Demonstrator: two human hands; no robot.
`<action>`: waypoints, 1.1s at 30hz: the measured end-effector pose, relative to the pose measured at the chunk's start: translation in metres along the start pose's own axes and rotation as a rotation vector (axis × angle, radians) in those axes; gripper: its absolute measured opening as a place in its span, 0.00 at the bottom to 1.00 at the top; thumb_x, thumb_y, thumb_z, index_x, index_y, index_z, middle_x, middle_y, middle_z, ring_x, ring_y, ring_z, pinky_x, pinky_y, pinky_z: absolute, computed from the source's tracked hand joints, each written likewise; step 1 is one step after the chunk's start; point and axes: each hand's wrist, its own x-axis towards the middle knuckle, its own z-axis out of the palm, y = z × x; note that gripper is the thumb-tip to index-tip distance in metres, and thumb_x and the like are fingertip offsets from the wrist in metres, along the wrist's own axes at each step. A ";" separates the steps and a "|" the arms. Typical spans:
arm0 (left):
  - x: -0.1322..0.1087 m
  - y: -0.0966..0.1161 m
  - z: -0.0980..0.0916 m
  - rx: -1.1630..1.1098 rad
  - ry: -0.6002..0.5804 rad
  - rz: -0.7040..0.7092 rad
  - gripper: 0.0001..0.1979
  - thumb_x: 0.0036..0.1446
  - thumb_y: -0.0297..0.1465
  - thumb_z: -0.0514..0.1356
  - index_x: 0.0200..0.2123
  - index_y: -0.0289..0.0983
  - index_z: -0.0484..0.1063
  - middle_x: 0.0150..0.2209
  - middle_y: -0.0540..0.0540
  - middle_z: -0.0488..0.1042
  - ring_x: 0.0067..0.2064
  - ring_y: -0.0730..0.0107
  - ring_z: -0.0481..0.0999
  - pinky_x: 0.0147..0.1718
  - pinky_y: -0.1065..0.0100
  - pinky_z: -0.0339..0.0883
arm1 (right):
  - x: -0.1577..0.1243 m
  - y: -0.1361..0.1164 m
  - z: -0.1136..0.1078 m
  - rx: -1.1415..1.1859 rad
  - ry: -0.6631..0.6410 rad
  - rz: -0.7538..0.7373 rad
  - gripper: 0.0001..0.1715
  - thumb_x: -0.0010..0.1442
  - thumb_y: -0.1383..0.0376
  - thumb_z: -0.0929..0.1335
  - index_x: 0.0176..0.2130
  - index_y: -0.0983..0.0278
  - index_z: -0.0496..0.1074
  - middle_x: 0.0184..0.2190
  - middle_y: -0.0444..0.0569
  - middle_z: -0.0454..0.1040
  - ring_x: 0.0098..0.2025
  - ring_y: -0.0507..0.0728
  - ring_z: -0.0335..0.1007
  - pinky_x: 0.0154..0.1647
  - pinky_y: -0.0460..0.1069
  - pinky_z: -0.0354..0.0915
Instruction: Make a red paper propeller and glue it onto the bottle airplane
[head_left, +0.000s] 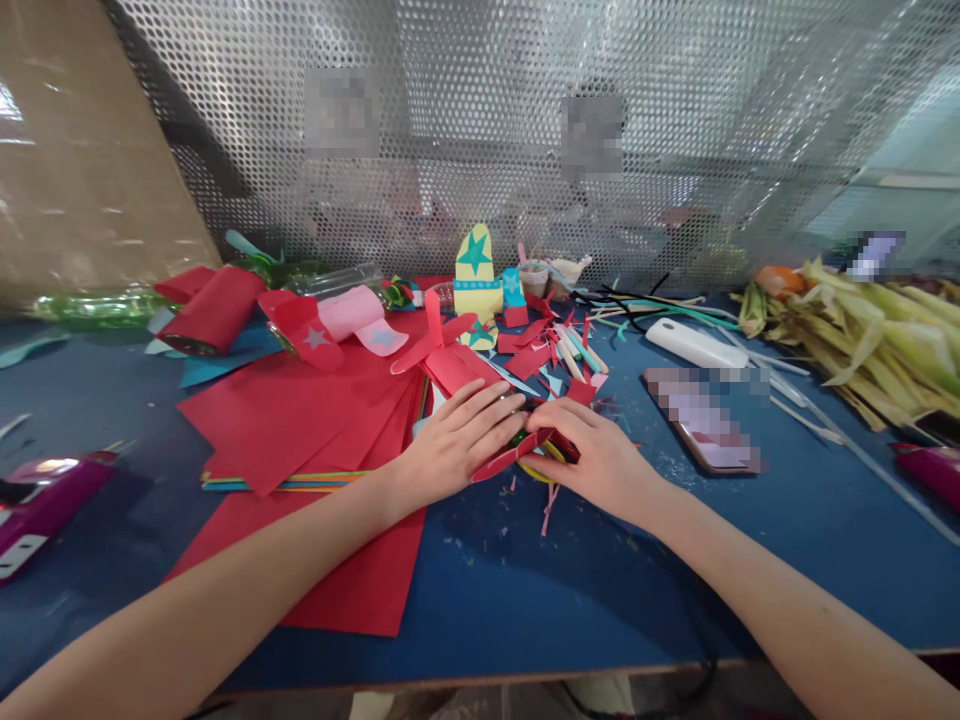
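Clamped in right hand (589,450), between thumb and fingers: red paper flap (504,460). Under left hand (466,432), fingers extended, thumb hidden, grip impossible to tell: red paper craft (457,368), on blue surface (525,610). Just left: red sheets (300,410). Beyond: yellow star-marked cutout (478,300), paper scraps (529,357). To the right: phone (701,420), white implement (695,345), husks (885,340).

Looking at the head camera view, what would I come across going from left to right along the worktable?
Magenta tool, red paper sheets, left hand, right hand, smartphone, pale corn husks.
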 end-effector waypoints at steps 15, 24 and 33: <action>-0.001 0.000 0.000 -0.002 -0.006 0.014 0.17 0.63 0.24 0.50 0.55 0.30 0.62 0.55 0.37 0.69 0.62 0.58 0.60 0.61 0.54 0.53 | -0.002 0.005 0.001 0.020 -0.006 -0.003 0.07 0.60 0.62 0.68 0.40 0.59 0.66 0.41 0.49 0.74 0.43 0.57 0.72 0.47 0.52 0.67; 0.001 0.000 -0.003 0.002 -0.022 0.022 0.17 0.64 0.25 0.49 0.55 0.31 0.62 0.55 0.38 0.70 0.62 0.59 0.59 0.61 0.55 0.53 | 0.000 0.004 -0.003 0.046 -0.019 -0.009 0.05 0.62 0.63 0.66 0.39 0.60 0.66 0.39 0.49 0.73 0.41 0.55 0.71 0.45 0.49 0.66; 0.000 0.001 -0.003 -0.006 -0.039 0.027 0.18 0.64 0.24 0.48 0.56 0.31 0.61 0.55 0.38 0.69 0.63 0.60 0.57 0.61 0.56 0.54 | 0.000 0.004 -0.004 0.048 -0.015 -0.001 0.05 0.63 0.62 0.65 0.37 0.61 0.67 0.36 0.49 0.74 0.37 0.55 0.71 0.40 0.49 0.67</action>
